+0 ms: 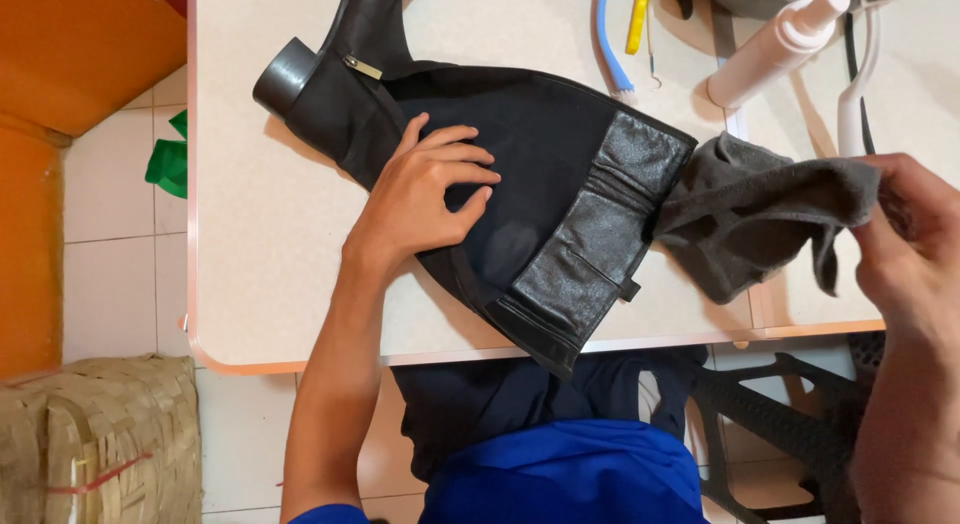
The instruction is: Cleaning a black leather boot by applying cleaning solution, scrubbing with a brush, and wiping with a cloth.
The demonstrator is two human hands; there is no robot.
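The tall black boot of suede and shiny leather (520, 174) lies on its side across the pale cream table with the orange edge (270, 274), its round heel pointing to ten o'clock and its cuffed top hanging just over the near edge at about six o'clock. The left hand (425, 189) rests on the suede shaft, fingers spread flat and open, pressing it down rather than grasping it. The right hand (905, 249), at three o'clock, has its fingers closed on a crumpled grey cloth (745, 209) — the cloth trails leftward until it touches the leather cuff.

There is bare tabletop to the left of the boot, from eight to ten o'clock, right up to the rounded corner. The far side, between twelve and two o'clock, is crowded: a white pump bottle lying tilted (780, 44), a blue strip (608, 39) beside a yellow one (637, 14), and a white curved piece of plastic (855, 94) near the edge of view (what it belongs to I cannot tell, as it is cut off).

Below the table the floor is white tile (110, 274). A woven straw basket (100, 439) sits at seven o'clock, something green (168, 164) lies on the tile at nine, and an orange surface (70, 54) fills the upper left corner. A dark lattice chair (780, 424) stands at five o'clock — only partly seen.

The boot's toe is hidden past the top edge, and the right hand's fingertips are buried in the cloth.
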